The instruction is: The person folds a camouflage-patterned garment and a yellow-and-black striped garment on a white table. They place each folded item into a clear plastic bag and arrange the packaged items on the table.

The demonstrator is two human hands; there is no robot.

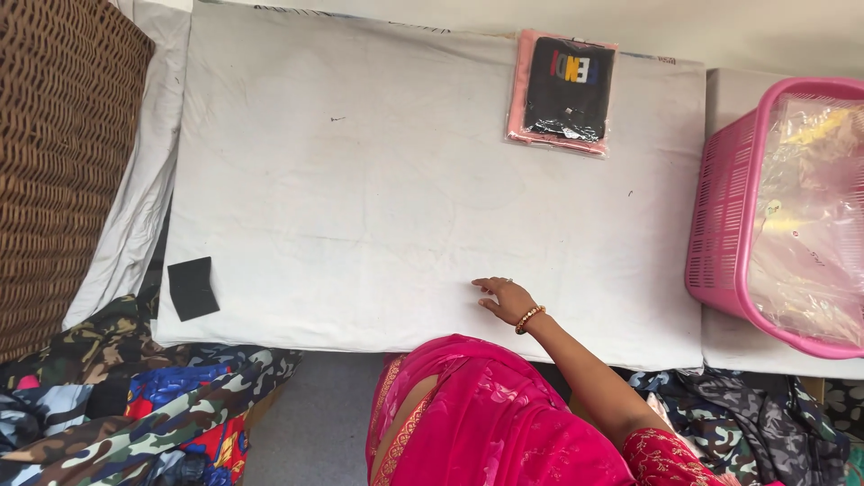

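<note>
My right hand (506, 300) lies flat on the white padded table (360, 207) near its front edge, fingers spread and pointing left, holding nothing. A beaded bracelet (529, 319) circles the wrist. My arm reaches in from the lower right over my pink garment (486, 414). A folded black garment in a clear packet with pink backing (563, 92) lies at the table's far edge, well away from the hand. My left hand is out of view.
A pink plastic basket (720, 225) with clear plastic bags stands at the right. A brown wicker basket (54, 153) is at the left. A small black piece (193, 288) hangs over the table's front left corner. Camouflage cloth (135, 414) is heaped below on both sides.
</note>
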